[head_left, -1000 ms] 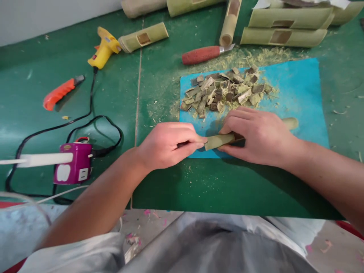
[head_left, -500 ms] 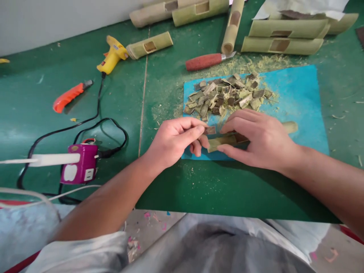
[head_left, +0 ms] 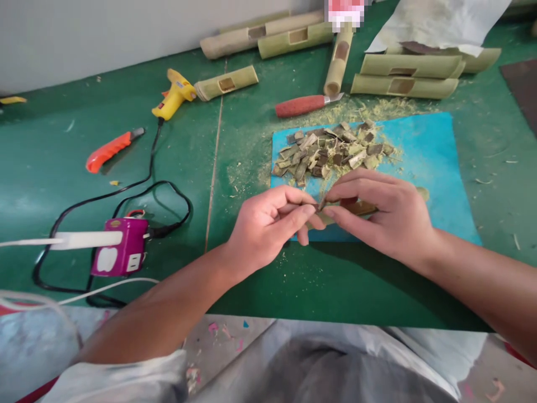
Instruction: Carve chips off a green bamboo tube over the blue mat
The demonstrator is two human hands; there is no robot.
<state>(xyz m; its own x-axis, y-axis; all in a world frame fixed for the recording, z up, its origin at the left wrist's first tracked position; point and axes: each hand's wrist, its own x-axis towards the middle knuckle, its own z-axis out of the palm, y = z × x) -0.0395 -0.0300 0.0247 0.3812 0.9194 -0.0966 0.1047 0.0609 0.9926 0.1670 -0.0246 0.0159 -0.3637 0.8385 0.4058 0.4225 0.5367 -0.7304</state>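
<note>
Left hand (head_left: 272, 229) and right hand (head_left: 377, 210) clamp fingertips on a small dark chip (head_left: 321, 205). A bamboo tube (head_left: 359, 208) lies beneath the right palm, on blue paper (head_left: 436, 162).

The green painted desk (head_left: 168, 151) is showing a semi-gloss, dusty surface. Near its far edge, the hollow pale-green bamboo tubes (head_left: 293, 43) are looking smooth; the flat brown-and-green chips (head_left: 312, 157) are looking woody, matt and rough-edged.
</note>
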